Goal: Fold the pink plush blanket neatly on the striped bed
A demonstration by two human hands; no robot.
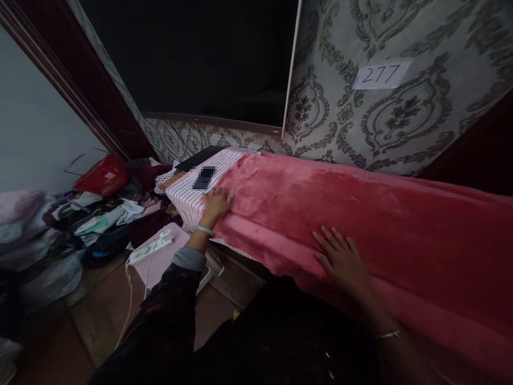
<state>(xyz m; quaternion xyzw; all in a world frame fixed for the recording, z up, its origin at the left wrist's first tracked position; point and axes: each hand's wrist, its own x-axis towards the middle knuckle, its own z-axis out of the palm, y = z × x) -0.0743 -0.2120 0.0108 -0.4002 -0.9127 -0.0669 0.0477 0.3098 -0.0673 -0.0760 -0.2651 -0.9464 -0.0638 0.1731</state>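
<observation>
There lay the red cloth [377, 219], long axis running far left to near right: left hand [217, 203] flat on its left end (phone [203, 181] just beyond), right hand [343, 256] flat nearer its middle, each grip spread wide, holding nothing.

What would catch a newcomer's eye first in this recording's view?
Most striking is the red plush cloth spread across the right half, with the left hand and right hand resting on it, fingers spread. Above hangs a large dark screen, and to its right a paper marked 277 stands out against the patterned wall.
</observation>
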